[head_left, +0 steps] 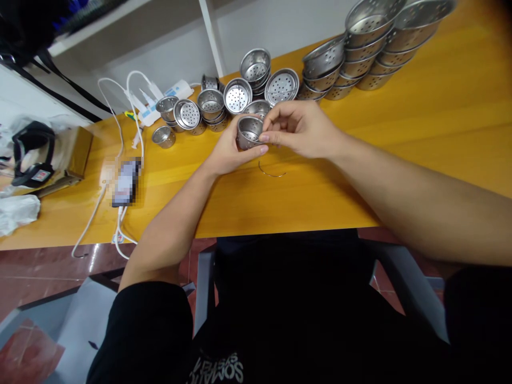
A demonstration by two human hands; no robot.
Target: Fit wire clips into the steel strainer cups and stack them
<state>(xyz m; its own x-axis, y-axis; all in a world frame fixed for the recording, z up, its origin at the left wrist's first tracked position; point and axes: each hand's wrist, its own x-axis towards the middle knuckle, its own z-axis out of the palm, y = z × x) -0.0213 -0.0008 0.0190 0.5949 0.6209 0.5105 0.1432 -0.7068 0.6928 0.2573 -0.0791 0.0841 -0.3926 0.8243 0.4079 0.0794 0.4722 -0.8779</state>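
Observation:
My left hand [229, 151] is closed around a small perforated metal cup [248, 133], tilted so that its inside faces me. At the cup's right rim, the thumb and fingertips of my right hand [298, 128] are pinched together; what lies between them, if anything, is too small to make out. A thin curved metal wire [272, 174] rests on the table just below both hands. Right behind the held cup stands another perforated cup [258, 108], partly hidden by my hands.
Stacked small cups [210, 104] and a single cup [164, 137] stand behind and to the left. Taller stacks of larger perforated bowls [364, 53] are at the back right. A phone [126, 183] with white cables, a power strip [166, 98] and a cardboard box [76, 154] occupy the table's left.

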